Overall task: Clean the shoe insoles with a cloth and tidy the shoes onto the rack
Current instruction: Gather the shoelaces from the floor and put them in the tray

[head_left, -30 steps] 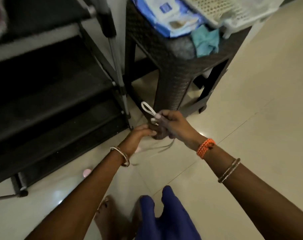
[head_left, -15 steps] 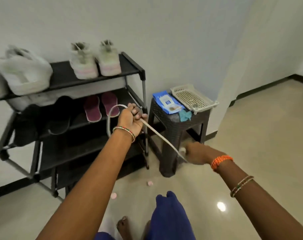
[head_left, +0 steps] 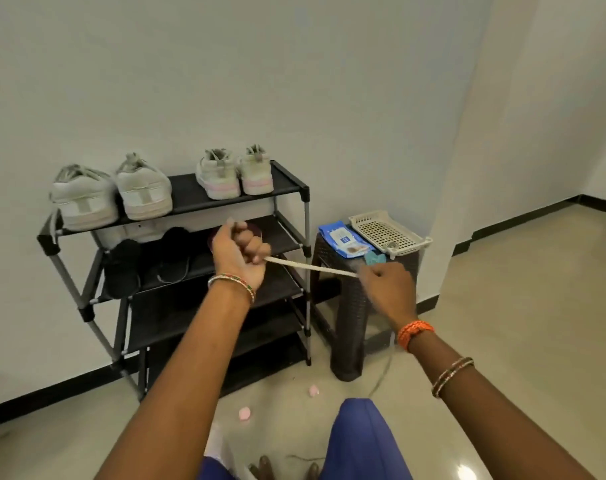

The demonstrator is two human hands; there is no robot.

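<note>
Up and to the left of the fingers, two pairs of pale sneakers point(head_left: 111, 195) already sit on the rack's point(head_left: 291, 178) top shelf, with dark footwear on the shelf below, so tidying looks largely done. The left hand point(head_left: 241, 251) is fisted round a white shoelace point(head_left: 312, 267), stretched across to the right hand point(head_left: 386, 289), which pinches its other end. The lace looks left to put away; the cloth point(head_left: 374, 259) lies on the stool just beyond the right fingers.

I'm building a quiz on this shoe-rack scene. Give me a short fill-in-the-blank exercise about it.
1. Both hands hold a white ____ stretched between them.
2. The top shelf of the rack carries ____ pale sneakers.
3. The blue wipes packet lies on the dark ____ beside the rack.

Missing words: shoelace; four; stool
</note>
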